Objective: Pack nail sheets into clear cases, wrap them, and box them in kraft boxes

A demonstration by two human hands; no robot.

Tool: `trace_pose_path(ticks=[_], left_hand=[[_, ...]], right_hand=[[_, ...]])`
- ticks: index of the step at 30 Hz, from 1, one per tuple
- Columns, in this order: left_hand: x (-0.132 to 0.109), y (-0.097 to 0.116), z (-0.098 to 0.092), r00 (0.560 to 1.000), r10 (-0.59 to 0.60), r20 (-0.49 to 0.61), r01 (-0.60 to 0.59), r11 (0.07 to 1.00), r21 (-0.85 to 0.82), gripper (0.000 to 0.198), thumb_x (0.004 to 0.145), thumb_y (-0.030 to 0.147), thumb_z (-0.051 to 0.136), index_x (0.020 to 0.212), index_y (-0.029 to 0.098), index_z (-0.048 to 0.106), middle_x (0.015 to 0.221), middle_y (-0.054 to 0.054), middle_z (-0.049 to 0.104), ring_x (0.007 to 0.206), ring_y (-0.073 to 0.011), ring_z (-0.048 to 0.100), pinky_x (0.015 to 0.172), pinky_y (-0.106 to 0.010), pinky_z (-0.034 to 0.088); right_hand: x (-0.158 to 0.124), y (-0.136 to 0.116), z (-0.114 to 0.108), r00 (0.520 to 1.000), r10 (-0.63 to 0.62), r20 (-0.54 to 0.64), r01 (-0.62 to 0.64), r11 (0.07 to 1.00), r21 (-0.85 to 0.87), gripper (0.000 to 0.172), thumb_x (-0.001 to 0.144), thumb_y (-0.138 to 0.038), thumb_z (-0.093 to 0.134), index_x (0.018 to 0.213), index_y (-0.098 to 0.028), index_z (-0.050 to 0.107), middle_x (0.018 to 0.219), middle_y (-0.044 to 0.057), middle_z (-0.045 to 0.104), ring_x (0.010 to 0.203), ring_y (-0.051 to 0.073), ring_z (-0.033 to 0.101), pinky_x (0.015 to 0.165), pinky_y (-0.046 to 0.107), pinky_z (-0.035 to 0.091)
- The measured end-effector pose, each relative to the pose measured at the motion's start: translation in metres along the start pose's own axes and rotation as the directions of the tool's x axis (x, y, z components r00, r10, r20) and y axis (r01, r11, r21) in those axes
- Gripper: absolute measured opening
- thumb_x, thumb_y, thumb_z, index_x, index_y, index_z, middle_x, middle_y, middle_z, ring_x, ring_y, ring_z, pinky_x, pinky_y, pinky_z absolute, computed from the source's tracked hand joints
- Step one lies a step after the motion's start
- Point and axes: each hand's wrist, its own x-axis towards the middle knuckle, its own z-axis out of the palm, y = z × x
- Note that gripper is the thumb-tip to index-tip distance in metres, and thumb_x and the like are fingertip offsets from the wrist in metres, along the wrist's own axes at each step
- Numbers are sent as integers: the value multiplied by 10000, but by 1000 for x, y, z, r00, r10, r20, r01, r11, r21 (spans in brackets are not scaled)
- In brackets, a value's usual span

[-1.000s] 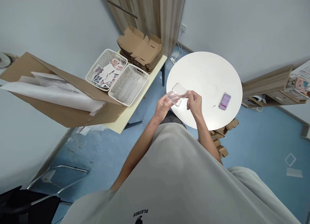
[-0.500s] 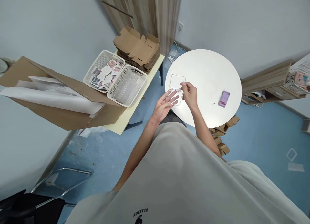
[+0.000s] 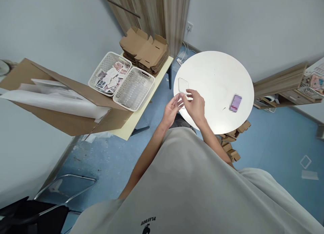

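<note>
Fingers of your left hand (image 3: 170, 114) pinch one clear case (image 3: 183, 84); your right hand (image 3: 195, 107) is curled over it, hold unclear. Two baskets (image 3: 123, 105) stand leftward.

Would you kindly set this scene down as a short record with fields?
Left hand: holds the clear case, open
Right hand: at the case; exact contact unclear
Round white table: purple item, pixelated
Yellow table: left white basket of printed pieces; right white basket of clear pieces; cardboard stack
Large cardboard box: white sheets inside
</note>
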Motion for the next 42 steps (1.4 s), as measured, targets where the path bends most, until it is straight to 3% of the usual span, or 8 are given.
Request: trace_pose_path(ticks=[4, 8, 11, 15, 19, 25, 31, 42], left_hand=[[-3, -1, 7, 993, 103, -55, -91, 979, 185, 623, 808, 292, 866, 1418, 252, 750, 1594, -123, 666, 1592, -350, 526, 1338, -500, 402], [-9, 9, 8, 989, 149, 16, -147, 943, 299, 617, 814, 260, 858, 1424, 283, 767, 1623, -80, 650, 1622, -339, 479, 1375, -477, 343], [-7, 12, 4, 984, 159, -81, -133, 956, 261, 603, 885, 378, 850, 1471, 305, 726, 1663, -70, 615, 1630, -339, 471, 1365, -497, 355], [2, 9, -7, 982, 31, -187, -22, 998, 51, 641, 951, 589, 798, 1493, 268, 674, 1617, -143, 651, 1451, -344, 668, 1231, -509, 517], [6, 9, -13, 992, -92, -83, 88, 995, -53, 612, 937, 591, 820, 1443, 270, 696, 1577, -142, 685, 1282, -314, 776, 1100, -458, 609], [7, 12, -13, 993, -73, -90, 68, 996, -53, 568, 901, 518, 864, 1405, 303, 715, 1570, -100, 696, 1282, -282, 762, 998, -383, 628], [6, 18, -14, 986, -61, -155, 57, 998, -31, 566, 875, 518, 881, 1374, 298, 730, 1566, -96, 700, 1237, -267, 767, 950, -356, 627], [-5, 24, 2, 984, 151, -99, -129, 971, 199, 470, 949, 547, 830, 1326, 268, 786, 1520, -118, 726, 1447, -329, 656, 1105, -422, 600]], right_hand=[[-3, -3, 14, 999, 44, 1, -44, 996, 77, 603, 973, -810, 663, 1184, -254, 761, 1212, 129, 804, 1136, 315, 789, 948, 455, 692], [6, 6, 12, 996, 81, -43, -72, 982, 176, 569, 989, -806, 629, 1063, -259, 766, 1094, 99, 816, 1026, 287, 814, 916, 454, 704], [15, 12, 5, 991, 135, 11, -132, 945, 300, 614, 958, -843, 639, 1088, -254, 754, 1098, 114, 822, 1002, 284, 824, 845, 448, 714], [18, 14, -1, 975, 192, 113, -221, 898, 381, 690, 905, -899, 656, 1115, -247, 741, 1125, 136, 836, 1000, 283, 834, 808, 434, 713], [9, 11, 0, 966, 227, 119, -256, 883, 394, 698, 875, -912, 681, 1077, -247, 745, 1114, 131, 845, 994, 279, 833, 815, 428, 711], [3, 21, 9, 977, 189, 100, -211, 926, 312, 623, 964, -854, 601, 1069, -255, 734, 1152, 117, 824, 1041, 256, 824, 770, 351, 678], [-1, 13, 3, 989, 75, -130, -56, 988, 143, 527, 1024, -742, 616, 1208, -266, 752, 1343, 137, 769, 1139, 256, 770, 876, 375, 678], [-14, -9, 28, 988, 142, 68, -153, 962, 225, 631, 926, -774, 757, 1331, -289, 756, 1421, 111, 769, 1219, 296, 787, 942, 405, 707]])
